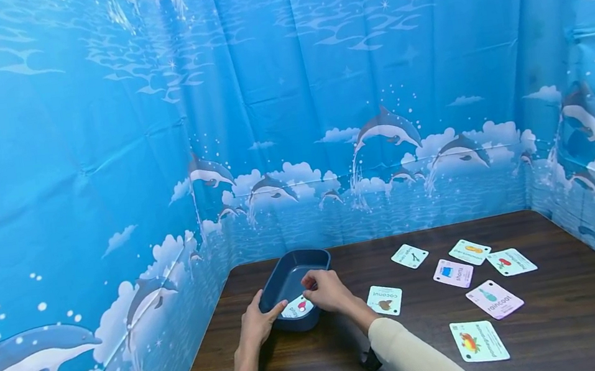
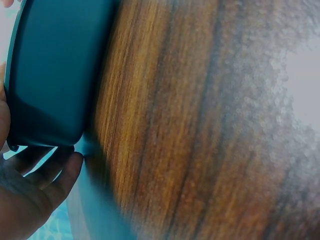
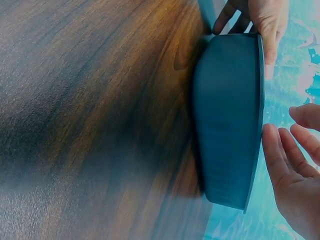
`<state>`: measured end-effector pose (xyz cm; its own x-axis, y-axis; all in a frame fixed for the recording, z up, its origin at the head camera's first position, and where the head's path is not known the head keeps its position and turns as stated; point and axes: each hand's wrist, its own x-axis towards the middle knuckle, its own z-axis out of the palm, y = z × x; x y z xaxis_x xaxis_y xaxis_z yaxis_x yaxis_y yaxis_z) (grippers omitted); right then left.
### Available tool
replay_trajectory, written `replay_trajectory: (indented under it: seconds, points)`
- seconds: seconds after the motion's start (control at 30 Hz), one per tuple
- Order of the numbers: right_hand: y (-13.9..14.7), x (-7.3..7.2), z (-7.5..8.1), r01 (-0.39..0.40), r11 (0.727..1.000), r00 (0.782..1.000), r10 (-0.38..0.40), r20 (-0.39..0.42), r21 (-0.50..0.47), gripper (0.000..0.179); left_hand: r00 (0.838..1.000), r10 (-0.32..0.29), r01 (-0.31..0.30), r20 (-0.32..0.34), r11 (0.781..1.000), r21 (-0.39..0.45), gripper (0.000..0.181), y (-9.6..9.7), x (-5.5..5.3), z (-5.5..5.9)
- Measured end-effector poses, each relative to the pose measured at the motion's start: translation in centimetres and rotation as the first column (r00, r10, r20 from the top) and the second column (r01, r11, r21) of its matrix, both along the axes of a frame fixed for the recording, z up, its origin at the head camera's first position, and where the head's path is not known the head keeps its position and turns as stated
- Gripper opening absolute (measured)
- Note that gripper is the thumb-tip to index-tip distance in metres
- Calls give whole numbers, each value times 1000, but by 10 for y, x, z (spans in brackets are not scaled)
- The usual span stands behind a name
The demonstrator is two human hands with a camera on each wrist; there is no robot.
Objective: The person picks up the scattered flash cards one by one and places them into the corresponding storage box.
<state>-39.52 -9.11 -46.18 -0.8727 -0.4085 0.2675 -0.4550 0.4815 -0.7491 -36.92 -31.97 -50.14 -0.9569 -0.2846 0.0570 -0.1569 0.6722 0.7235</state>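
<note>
A dark blue oblong tray (image 1: pixel 301 322) sits on the table with a picture card (image 1: pixel 295 308) inside its near end, showing a red picture. My left hand (image 1: pixel 258 326) grips the tray's left side, thumb over the rim and fingers against the outer wall. In the left wrist view, fingers of the left hand (image 2: pixel 35 195) touch the tray's end (image 2: pixel 57 75). Above the right rim hovers my right hand (image 1: pixel 330 292). In the right wrist view, the right hand (image 3: pixel 295 175) has its fingers loosely bent and apart, with nothing visible between them.
Right of the tray lies a coconut card (image 1: pixel 385 300). Farther right are a shorts card (image 1: pixel 453 273), a raincoat card (image 1: pixel 494 299), a card with an orange-red fruit (image 1: pixel 479 341) and several others on the dark wooden table (image 1: pixel 353 353). A blue dolphin-print curtain (image 1: pixel 349 109) surrounds the table.
</note>
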Motion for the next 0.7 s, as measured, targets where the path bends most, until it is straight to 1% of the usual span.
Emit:
replay_trajectory:
  seconds: [0.23, 0.47, 0.53, 0.7]
  points:
    - [3, 1, -1, 5, 1000, 999, -4, 36, -9, 20, 1000, 12, -12, 7, 1000, -2, 113, -3, 1, 0]
    - [6, 1, 1, 6, 1000, 1000, -6, 22, -4, 19, 1000, 4, -4, 0, 1000, -5, 117, -2, 0, -1]
    - [7, 2, 1, 6, 1000, 1000, -6, 23, -8, 19, 1000, 2, -2, -1, 1000, -5, 115, -2, 0, -1]
    - [10, 2, 2, 6, 1000, 1000, -6, 22, -14, 16, 1000, 4, -4, -1, 1000, -7, 103, 0, 0, 2]
